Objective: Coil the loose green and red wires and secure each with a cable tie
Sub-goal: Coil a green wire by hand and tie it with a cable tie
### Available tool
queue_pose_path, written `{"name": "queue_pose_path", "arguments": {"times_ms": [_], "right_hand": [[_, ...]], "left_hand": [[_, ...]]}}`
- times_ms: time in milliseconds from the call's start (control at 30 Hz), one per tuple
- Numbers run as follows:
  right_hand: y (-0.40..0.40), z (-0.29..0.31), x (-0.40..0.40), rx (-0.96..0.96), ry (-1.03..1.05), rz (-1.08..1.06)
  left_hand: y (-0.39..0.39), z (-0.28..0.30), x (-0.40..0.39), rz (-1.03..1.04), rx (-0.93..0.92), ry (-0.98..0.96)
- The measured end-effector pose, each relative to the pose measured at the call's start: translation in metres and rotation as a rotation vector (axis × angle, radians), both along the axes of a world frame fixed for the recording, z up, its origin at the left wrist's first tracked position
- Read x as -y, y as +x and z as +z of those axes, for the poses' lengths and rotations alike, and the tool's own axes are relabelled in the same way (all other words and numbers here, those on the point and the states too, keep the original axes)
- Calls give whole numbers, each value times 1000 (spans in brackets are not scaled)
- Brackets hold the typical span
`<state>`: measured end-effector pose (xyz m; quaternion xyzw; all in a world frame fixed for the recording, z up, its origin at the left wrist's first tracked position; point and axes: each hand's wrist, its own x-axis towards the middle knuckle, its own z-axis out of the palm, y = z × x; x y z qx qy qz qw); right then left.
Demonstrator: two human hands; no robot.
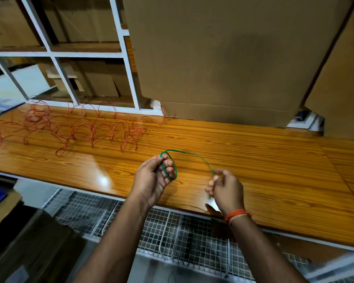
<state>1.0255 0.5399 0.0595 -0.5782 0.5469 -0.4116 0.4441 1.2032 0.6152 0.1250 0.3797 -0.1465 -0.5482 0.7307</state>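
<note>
A thin green wire (189, 154) arcs above the wooden table (253, 160) between my two hands. My left hand (153, 176) grips a small loop of it, with the loop lying around the curled fingers. My right hand (225, 188) pinches the other end of the same wire between thumb and fingertips, a little lower and to the right. A long red wire (86, 129) lies loose and tangled on the far left of the table, away from both hands. No cable tie shows.
Large cardboard boxes (223, 58) stand at the table's back, with a white metal shelf frame (127, 58) to their left. A wire mesh rack (172, 231) sits below the table's front edge. More boxes lie at the lower left.
</note>
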Motion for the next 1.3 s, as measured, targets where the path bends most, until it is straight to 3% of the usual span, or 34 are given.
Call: {"name": "queue_pose_path", "arguments": {"times_ms": [67, 100, 267, 500, 833, 1200, 1300], "right_hand": [[-4, -5, -6, -333, 39, 156], [-4, -5, -12, -407, 2, 192], [9, 23, -31, -141, -432, 215], [26, 34, -36, 62, -402, 420], [28, 31, -40, -210, -640, 452], [25, 40, -43, -44, -328, 545], [15, 40, -37, 8, -250, 546]], "left_hand": [[1, 5, -1, 1, -24, -39], [1, 7, -2, -8, -21, -45], [-5, 18, -6, -115, 17, -29], [-5, 21, -15, -330, 28, -3], [8, 10, -31, -564, 208, 94], [12, 7, -34, -698, 120, -67], [10, 8, -24, -769, -40, -59]]}}
